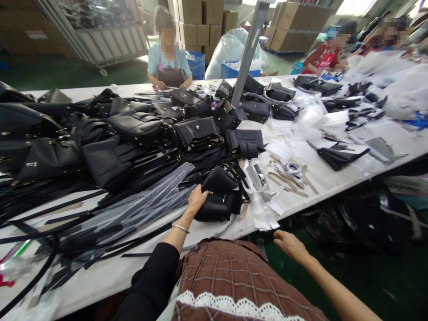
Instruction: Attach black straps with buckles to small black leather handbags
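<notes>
My left hand (197, 199) is closed on the edge of a small black handbag (219, 196) that lies near the front edge of the white table (327, 180). A silver bangle sits on that wrist. My right hand (289, 243) hangs below the table edge, off to the right, holding nothing, its fingers loosely curled and partly out of sight. White paper slips (264, 214) lie just right of the bag. A strip of clear plastic sleeves (150, 200) lies to the left of my left hand.
Several black handbags (133, 127) and loose black straps (50, 200) cover the table's left half. A grey post (249, 49) rises from the table. One person (169, 58) works at the far side, others at the right (326, 55). Cardboard boxes (200, 22) are stacked behind.
</notes>
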`<state>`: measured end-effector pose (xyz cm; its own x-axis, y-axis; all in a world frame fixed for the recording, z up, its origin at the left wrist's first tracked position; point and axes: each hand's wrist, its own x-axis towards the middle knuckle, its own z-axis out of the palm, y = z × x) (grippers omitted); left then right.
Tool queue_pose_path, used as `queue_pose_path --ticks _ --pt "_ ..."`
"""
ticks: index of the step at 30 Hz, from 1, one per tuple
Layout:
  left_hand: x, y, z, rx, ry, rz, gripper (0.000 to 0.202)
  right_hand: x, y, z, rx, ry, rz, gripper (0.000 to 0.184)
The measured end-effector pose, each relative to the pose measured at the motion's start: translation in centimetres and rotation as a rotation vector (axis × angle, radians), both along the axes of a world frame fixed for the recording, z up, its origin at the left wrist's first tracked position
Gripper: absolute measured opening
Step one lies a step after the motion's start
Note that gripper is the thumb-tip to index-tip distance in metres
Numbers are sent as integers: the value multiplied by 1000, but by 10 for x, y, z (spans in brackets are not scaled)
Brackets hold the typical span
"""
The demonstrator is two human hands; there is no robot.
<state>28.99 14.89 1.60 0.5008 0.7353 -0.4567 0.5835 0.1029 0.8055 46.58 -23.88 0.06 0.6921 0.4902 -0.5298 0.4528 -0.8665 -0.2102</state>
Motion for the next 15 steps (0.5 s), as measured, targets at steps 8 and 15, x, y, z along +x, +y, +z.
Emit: queue_pose_path --ticks 8,15 --pt "-43 -24 -2 -334 -368 135 51 -12 34 1 180 161 -21 13" --pt "-78 -79 19 -530 -548 514 54 -8 80 14 356 314 7 15"
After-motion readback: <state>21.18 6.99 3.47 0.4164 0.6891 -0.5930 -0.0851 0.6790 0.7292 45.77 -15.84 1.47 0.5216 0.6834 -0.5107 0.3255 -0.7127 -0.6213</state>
